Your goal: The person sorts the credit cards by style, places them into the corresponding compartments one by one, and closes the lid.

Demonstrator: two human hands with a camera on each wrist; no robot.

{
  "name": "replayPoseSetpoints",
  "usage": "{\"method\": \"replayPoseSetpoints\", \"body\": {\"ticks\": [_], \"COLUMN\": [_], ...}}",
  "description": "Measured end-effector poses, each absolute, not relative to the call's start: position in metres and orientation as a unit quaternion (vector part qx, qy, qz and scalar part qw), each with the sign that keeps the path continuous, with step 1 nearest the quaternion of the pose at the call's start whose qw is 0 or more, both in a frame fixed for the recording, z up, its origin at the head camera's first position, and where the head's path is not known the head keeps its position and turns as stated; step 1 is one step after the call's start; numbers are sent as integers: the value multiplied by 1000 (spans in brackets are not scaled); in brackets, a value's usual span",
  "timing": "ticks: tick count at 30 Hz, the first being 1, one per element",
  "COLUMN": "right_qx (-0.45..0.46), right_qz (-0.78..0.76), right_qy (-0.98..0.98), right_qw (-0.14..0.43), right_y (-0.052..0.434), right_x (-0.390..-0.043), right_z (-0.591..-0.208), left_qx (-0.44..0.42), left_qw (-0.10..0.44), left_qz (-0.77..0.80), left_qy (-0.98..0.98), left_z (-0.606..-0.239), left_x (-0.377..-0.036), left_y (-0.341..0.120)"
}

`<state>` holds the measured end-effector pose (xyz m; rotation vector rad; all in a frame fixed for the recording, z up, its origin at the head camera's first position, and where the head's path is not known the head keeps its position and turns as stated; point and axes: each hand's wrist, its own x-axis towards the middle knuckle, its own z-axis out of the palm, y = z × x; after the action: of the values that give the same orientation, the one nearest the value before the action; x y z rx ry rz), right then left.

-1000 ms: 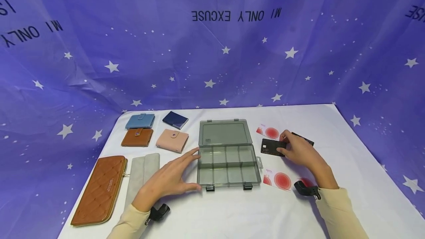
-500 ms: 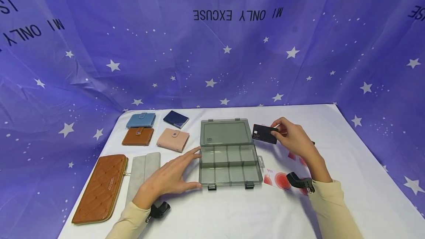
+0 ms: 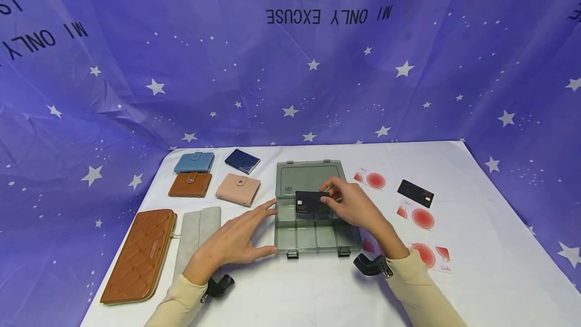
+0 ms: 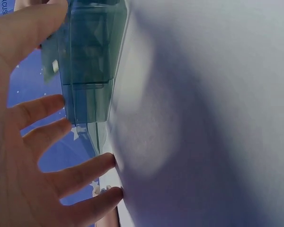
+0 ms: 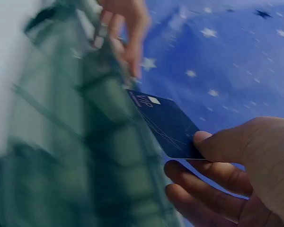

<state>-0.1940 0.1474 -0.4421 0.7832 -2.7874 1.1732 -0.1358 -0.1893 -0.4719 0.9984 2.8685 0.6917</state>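
Head view, right hand: the right hand [image 3: 351, 206] reaches in from 5 o'clock and pinches the black VIP card [image 3: 311, 202] between thumb and fingers, holding it above the far row of the compartment box [image 3: 313, 238].
Head view, left hand: the left hand [image 3: 236, 241] lies with fingers spread and straight at 9 o'clock of the box; its thumb and fingertips touch the box's left wall.
Head view, card: dark, flat, with pale "VIP" lettering, level with the box's lid hinge.
Head view, box: smoky clear plastic, divided into small cells, lid [image 3: 309, 178] lying open at 12 o'clock.
Head view, room: wallets lie at 9 to 10 o'clock; red-dot cards [image 3: 422, 218] and another black card [image 3: 415, 193] lie at 2 to 3 o'clock on the white table [image 3: 317, 291].
Left wrist view: the left hand's fingers [image 4: 80, 172] are splayed, and the box corner [image 4: 87, 71] sits by the thumb.
Right wrist view: the thumb [image 5: 227, 144] and curled fingers grip the card's [image 5: 168, 125] corner; the box [image 5: 75, 156] below is blurred.
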Motion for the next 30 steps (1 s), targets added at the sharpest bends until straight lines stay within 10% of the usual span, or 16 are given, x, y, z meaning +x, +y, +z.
{"method": "replayPoseSetpoints", "body": {"ticks": [30], "right_qx": [204], "right_qz": [223], "right_qy": [-953], "right_qw": [36], "right_y": [94], "right_x": [-171], "right_z": [-473], "left_qx": [313], "left_qw": [4], "left_qz": [213], "left_qy": [926], "left_z": [-473], "left_x": [-135], "left_y": [-186]}}
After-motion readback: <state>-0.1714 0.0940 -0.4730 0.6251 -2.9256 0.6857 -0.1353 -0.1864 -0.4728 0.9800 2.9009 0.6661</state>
